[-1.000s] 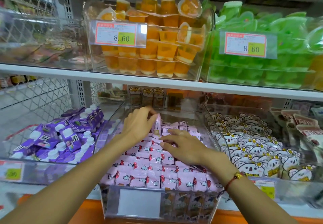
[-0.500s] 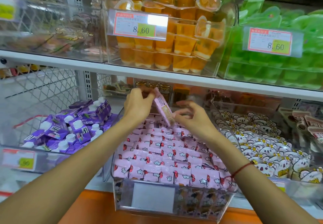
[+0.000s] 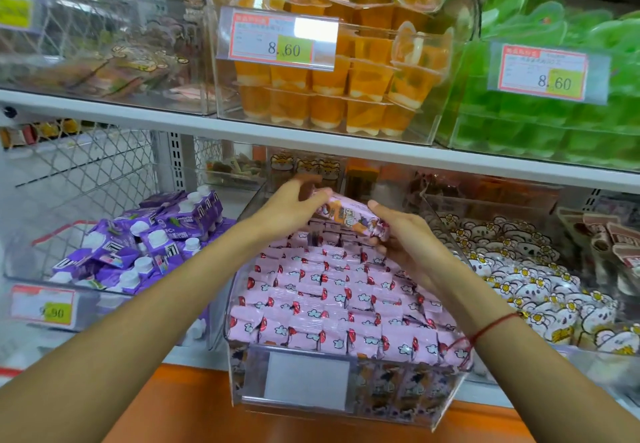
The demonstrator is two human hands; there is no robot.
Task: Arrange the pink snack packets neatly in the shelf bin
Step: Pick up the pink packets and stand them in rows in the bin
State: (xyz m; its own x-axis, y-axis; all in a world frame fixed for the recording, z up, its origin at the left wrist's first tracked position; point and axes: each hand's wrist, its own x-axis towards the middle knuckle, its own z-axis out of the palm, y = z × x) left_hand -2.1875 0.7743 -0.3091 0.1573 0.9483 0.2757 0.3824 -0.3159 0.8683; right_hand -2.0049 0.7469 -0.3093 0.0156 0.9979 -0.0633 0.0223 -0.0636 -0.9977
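Both hands hold one pink packet (image 3: pixel 353 218) above the far end of the clear bin (image 3: pixel 341 404): the left hand (image 3: pixel 291 212) pinches its left end, and the right hand (image 3: pixel 403 235) curls under its right end. The packet sits tilted, printed face up, over the rows of pink packets (image 3: pixel 332 297) already lined up below. To do this well, it should probably be turned to match those rows and slotted into the far row, without disturbing its neighbours. The bin stands on a white shelf (image 3: pixel 194 351) with an orange edge, between purple pouches (image 3: pixel 145 238) on the left and white bear sweets (image 3: pixel 526 280) on the right; orange jelly cups (image 3: pixel 346 96) fill the shelf above.
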